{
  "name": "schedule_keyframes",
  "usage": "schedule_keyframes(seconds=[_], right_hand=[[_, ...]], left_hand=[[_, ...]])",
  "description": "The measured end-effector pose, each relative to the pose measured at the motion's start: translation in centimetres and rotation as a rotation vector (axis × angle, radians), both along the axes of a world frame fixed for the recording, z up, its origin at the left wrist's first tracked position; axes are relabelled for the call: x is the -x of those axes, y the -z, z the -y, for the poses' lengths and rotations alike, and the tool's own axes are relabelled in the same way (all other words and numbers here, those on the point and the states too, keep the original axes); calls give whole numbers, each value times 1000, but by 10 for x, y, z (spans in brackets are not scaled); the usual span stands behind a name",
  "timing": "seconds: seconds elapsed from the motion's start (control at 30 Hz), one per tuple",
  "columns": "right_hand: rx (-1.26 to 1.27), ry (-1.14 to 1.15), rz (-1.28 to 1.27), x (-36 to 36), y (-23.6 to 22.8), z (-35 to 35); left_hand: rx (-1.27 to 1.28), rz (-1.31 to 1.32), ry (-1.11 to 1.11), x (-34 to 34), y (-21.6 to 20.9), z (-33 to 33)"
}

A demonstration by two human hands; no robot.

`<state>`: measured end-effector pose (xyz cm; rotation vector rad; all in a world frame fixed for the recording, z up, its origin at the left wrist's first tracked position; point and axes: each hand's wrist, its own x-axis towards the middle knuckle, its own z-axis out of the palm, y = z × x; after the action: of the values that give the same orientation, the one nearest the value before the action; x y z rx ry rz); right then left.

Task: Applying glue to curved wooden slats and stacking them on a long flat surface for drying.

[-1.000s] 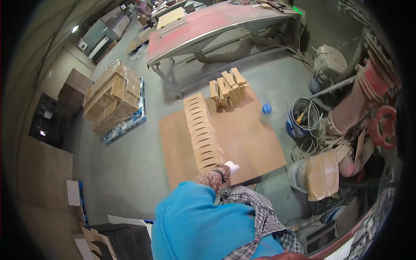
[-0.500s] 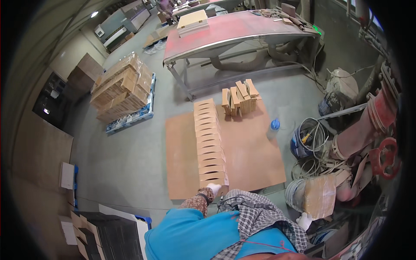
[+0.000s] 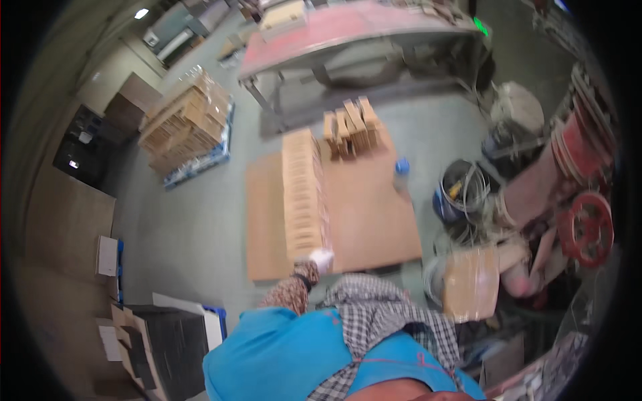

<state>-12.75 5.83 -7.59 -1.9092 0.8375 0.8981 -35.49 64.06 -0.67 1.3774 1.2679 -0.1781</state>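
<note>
My left hand [image 3: 322, 259], in a white glove under a patterned sleeve, is at the near end of a long row of tan pieces with curved slots [image 3: 300, 194]. It touches the row's near right corner. Motion smears its fingers, so I cannot make out their grip. The row lies on a large brown board [image 3: 371, 230] on the floor. Several upright tan pieces [image 3: 349, 130] stand in a group at the board's far side. My right hand is out of sight.
A blue-capped bottle [image 3: 401, 175] stands at the board's right side. Beyond it are a bucket with coiled cable [image 3: 461, 190], a taped carton [image 3: 471, 284] and a red handwheel [image 3: 585, 229]. A pink-topped table [image 3: 348, 30] is ahead; a loaded blue pallet [image 3: 200, 166] stands left.
The whole view has shifted and blurred, with the board and row now higher up. My left hand remains at the row's near end. My right hand, seen earlier beside the carton, has gone from view.
</note>
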Motion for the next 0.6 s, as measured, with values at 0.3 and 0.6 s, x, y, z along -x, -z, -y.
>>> schedule_keyframes(seconds=[0.3,0.6], right_hand=[[-7,-181,-6,-54,8,18],[76,-907,211,-188,-53,-156]], left_hand=[[143,-19,-182,23,-56,56],[270,-143,-548,84,15,76]])
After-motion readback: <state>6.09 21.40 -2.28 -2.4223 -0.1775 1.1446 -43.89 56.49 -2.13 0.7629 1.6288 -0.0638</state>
